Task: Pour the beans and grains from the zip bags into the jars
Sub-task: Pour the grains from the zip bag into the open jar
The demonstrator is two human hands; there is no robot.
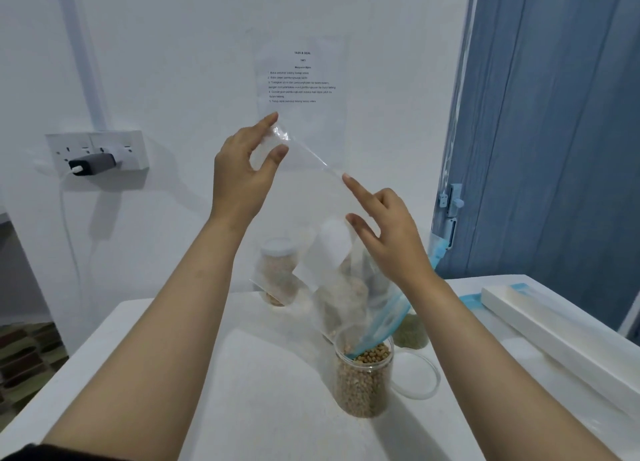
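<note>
Landmark: open jar [363,379] of tan beans, standing on the white tabletop [242,391].

Left hand [242,176]: raised high, up and left of the jar; thumb and forefinger pinch the upper corner of the zip bag [322,197].

Zip bag: clear, upended, slanting down toward the jar; its blue zip mouth [381,325] rests in the jar's opening, touching the beans. The bag looks nearly empty; a few beans sit just above the mouth.

Right hand [388,225]: above the jar, fingers [356,189] grasping the bag's other upper edge between thumb and forefinger; remaining fingers loosely curled.

Partly hidden: a lidded jar [277,270] behind the jar, blurred through the plastic; a second container behind the bag, contents unclear; a container of greenish grains [412,332] right of the jar, mostly covered by the forearm.

Clear lid [419,376]: flat on the tabletop, just right of the jar.

Room: wall socket with charger [93,163] far left of the jar; printed sheet [301,80] on the white wall above, text illegible; blue door [554,114] at right.
</note>
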